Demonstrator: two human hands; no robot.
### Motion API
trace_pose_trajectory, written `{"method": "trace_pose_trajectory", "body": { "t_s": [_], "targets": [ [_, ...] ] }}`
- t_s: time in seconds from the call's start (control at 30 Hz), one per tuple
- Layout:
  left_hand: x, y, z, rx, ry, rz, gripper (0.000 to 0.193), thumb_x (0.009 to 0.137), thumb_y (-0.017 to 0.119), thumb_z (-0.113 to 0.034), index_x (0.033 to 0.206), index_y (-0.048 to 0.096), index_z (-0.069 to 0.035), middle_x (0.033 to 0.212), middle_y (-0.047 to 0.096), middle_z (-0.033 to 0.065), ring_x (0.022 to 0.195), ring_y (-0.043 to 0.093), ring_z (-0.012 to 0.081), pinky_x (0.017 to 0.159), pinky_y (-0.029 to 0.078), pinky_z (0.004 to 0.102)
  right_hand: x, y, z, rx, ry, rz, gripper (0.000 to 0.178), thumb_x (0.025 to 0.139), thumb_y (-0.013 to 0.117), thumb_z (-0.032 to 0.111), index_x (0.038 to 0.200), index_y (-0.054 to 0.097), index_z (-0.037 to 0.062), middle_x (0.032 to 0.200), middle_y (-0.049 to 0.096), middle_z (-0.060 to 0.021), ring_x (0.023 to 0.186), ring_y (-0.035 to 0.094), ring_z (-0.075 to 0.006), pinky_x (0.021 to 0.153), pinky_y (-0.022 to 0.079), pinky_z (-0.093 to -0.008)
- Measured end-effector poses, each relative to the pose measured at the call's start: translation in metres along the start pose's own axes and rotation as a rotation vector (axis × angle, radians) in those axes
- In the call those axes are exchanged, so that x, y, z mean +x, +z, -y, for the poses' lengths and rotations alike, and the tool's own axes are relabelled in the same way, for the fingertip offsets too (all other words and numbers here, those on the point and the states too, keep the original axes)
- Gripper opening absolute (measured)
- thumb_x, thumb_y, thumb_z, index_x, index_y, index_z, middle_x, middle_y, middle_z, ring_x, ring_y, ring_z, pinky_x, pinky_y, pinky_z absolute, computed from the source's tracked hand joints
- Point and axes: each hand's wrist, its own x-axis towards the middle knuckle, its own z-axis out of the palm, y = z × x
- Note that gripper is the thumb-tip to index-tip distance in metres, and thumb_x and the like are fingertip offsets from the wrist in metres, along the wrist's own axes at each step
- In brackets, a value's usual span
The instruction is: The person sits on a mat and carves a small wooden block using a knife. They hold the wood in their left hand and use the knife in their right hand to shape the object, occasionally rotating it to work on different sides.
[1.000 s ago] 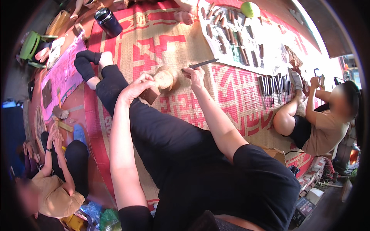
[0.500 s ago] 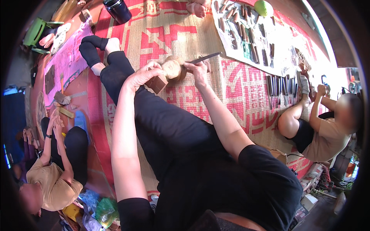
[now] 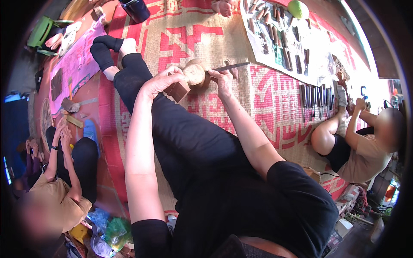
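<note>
A pale carved wooden piece (image 3: 194, 74) with rounded forms sits over my bent leg, with a reddish-brown square block (image 3: 177, 91) at its near end. My left hand (image 3: 165, 83) is closed around its left side, the thumb and fingers pressed to the wood. At the right side of the carving, my right hand (image 3: 223, 80) grips a dark, flat, bar-shaped tool (image 3: 235, 66), its free end pointing right. The fingertips and the tool's inner end lie close to the wood; whether the tool touches it I cannot tell.
A red and straw-coloured mat (image 3: 193, 38) lies beneath. Several wooden-handled carving tools (image 3: 275, 34) lie on a white cloth, with a green round fruit (image 3: 297, 9). Dark chisels (image 3: 316, 96) stand in a row. Co-workers sit left (image 3: 64, 189) and right (image 3: 361, 150). A dark container (image 3: 134, 10) stands far off.
The tool lies at a flatter angle, its free end slightly lower. The carving appears turned a little in my left hand. The whole view has shifted slightly.
</note>
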Motion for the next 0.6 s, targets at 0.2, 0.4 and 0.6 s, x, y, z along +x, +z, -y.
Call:
{"method": "trace_pose_trajectory", "body": {
  "t_s": [0.2, 0.4, 0.6],
  "targets": [
    [-0.003, 0.0, -0.001, 0.026, -0.01, -0.014, 0.028, 0.079, 0.061, -0.035, 0.097, 0.054, -0.014, 0.09, 0.052, -0.0023, 0.089, 0.045, 0.0067, 0.081, 0.033, 0.0212, 0.006, -0.015, 0.01, 0.22, 0.133, -0.258, 0.014, 0.078, 0.066, 0.003, 0.09, 0.058, 0.0025, 0.08, 0.059, -0.0062, 0.073, 0.062, -0.0174, 0.06, 0.055, -0.0282],
    [-0.002, -0.001, -0.001, -0.057, -0.024, 0.013, 0.027, 0.081, 0.06, -0.035, 0.096, 0.054, -0.015, 0.089, 0.052, -0.0032, 0.084, 0.048, 0.0071, 0.076, 0.036, 0.0215, -0.008, 0.0, -0.003, 0.049, 0.073, -0.095, 0.013, 0.078, 0.067, 0.007, 0.089, 0.06, 0.0038, 0.084, 0.064, -0.0061, 0.076, 0.062, -0.0152, 0.068, 0.051, -0.0279],
    [0.001, -0.005, 0.006, -0.083, -0.031, -0.009, 0.031, 0.082, 0.06, -0.04, 0.101, 0.054, -0.016, 0.091, 0.054, -0.0018, 0.086, 0.05, 0.0092, 0.072, 0.042, 0.0258, 0.006, -0.002, -0.003, 0.216, 0.116, -0.227, 0.013, 0.077, 0.067, 0.005, 0.087, 0.058, 0.0032, 0.08, 0.062, -0.0092, 0.067, 0.062, -0.0157, 0.062, 0.051, -0.0278]
  ]
}}
